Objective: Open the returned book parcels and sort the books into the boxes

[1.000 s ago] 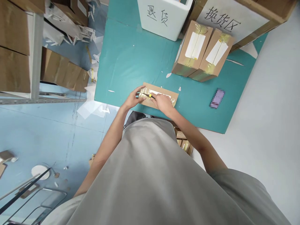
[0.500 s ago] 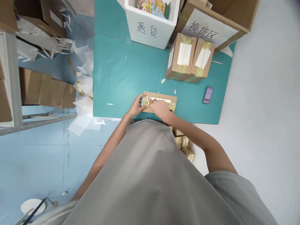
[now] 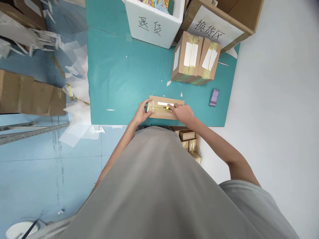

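Note:
A flat cardboard box (image 3: pixel 161 114) with clear tape and a white label lies near the front edge of the green table (image 3: pixel 112 76). My left hand (image 3: pixel 142 113) grips its left end, thumb and fingers on opposite sides. In my right hand (image 3: pixel 183 113) is a small yellow and black cutter (image 3: pixel 167 108), its tip over the taped middle of the box. The fingers of my right hand are closed round it and hide most of its body.
Two taped cartons (image 3: pixel 190 56) stand at the back right, before a large open carton (image 3: pixel 224 20) and a white bin (image 3: pixel 154 26) holding books. A purple blurred object (image 3: pixel 214 97) lies at right. More boxes (image 3: pixel 186 134) sit below the front edge.
My right hand has moved right along the box with the cutter, away from my left hand. My left hand still holds the left end. The whole view has shifted a little.

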Demonstrator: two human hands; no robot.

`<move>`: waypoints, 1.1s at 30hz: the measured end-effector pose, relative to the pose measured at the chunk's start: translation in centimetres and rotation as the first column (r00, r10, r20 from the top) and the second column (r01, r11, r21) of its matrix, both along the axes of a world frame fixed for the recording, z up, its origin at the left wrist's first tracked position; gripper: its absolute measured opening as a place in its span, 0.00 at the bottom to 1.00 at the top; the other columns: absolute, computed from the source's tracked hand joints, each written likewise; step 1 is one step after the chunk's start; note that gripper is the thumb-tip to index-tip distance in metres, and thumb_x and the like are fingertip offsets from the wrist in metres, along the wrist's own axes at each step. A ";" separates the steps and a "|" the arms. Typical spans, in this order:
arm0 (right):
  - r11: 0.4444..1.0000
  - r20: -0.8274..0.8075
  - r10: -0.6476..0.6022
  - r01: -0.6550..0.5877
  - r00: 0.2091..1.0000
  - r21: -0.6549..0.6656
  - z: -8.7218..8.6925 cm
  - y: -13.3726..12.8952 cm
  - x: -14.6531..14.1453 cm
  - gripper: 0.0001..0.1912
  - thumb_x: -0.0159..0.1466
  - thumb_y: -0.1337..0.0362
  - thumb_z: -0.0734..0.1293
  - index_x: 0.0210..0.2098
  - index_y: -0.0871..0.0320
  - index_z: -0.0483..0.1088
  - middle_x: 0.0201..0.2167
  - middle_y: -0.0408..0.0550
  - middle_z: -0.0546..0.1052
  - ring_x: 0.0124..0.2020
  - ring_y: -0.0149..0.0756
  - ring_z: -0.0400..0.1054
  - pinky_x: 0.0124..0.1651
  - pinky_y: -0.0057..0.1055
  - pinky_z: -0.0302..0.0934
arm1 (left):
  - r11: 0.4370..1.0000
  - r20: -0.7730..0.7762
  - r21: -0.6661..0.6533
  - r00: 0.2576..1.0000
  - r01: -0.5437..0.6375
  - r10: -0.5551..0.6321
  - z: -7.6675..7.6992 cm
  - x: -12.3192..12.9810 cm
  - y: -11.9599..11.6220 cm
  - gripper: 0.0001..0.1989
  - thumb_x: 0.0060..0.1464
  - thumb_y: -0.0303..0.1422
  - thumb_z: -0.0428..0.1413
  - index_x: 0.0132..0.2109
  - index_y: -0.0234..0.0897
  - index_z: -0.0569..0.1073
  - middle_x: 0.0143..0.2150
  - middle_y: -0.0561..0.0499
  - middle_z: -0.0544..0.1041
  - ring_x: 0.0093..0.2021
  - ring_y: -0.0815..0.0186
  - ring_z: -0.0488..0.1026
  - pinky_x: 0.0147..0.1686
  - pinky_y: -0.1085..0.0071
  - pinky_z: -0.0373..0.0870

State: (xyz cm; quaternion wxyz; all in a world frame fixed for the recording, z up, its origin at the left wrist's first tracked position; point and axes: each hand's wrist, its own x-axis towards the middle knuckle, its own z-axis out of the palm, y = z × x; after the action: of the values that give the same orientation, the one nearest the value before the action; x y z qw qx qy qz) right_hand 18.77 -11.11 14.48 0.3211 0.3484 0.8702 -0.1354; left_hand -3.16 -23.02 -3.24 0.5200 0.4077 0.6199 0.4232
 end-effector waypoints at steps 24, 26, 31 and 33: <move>0.994 -0.042 0.104 -0.105 0.994 -0.037 -0.4 -1.3 -7.1 0.22 0.76 0.72 0.54 0.66 0.65 0.66 0.54 0.66 0.80 0.50 0.51 0.79 0.46 0.39 0.66 | 0.999 0.043 0.043 0.999 -0.020 0.018 -1.2 0.0 -0.1 0.40 0.52 0.42 0.71 0.70 0.50 0.69 0.66 0.40 0.67 0.53 0.54 0.74 0.46 0.60 0.80; 0.993 -0.046 0.108 -0.109 0.993 -0.035 -0.3 -1.1 -6.9 0.22 0.76 0.73 0.54 0.65 0.67 0.67 0.53 0.67 0.80 0.50 0.51 0.79 0.47 0.39 0.66 | 0.999 0.039 0.045 0.999 -0.024 0.022 -1.1 0.0 -0.1 0.40 0.52 0.42 0.71 0.70 0.50 0.69 0.66 0.40 0.67 0.54 0.54 0.74 0.46 0.60 0.80; 0.992 -0.017 0.121 -0.122 0.992 -0.038 -0.7 -0.7 -5.0 0.21 0.74 0.76 0.55 0.61 0.68 0.70 0.51 0.68 0.81 0.51 0.51 0.79 0.46 0.38 0.66 | 1.000 0.038 0.021 0.999 -0.011 0.010 -1.0 -0.1 -0.2 0.40 0.52 0.45 0.70 0.70 0.50 0.68 0.68 0.40 0.67 0.54 0.53 0.75 0.46 0.59 0.80; 0.992 -0.009 0.120 -0.121 0.993 -0.033 -0.8 -0.4 -3.5 0.21 0.73 0.77 0.56 0.60 0.68 0.71 0.51 0.69 0.81 0.51 0.50 0.79 0.45 0.37 0.66 | 1.000 0.032 0.006 0.999 -0.009 0.009 -0.8 -0.2 -0.2 0.41 0.52 0.46 0.71 0.70 0.49 0.68 0.69 0.39 0.66 0.55 0.53 0.75 0.46 0.60 0.80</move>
State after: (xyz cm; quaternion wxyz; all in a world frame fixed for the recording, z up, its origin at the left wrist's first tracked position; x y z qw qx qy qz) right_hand 15.31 -11.51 13.71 0.3314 0.2894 0.8883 -0.1314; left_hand -3.36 -23.21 -4.02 0.5267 0.3997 0.6119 0.4340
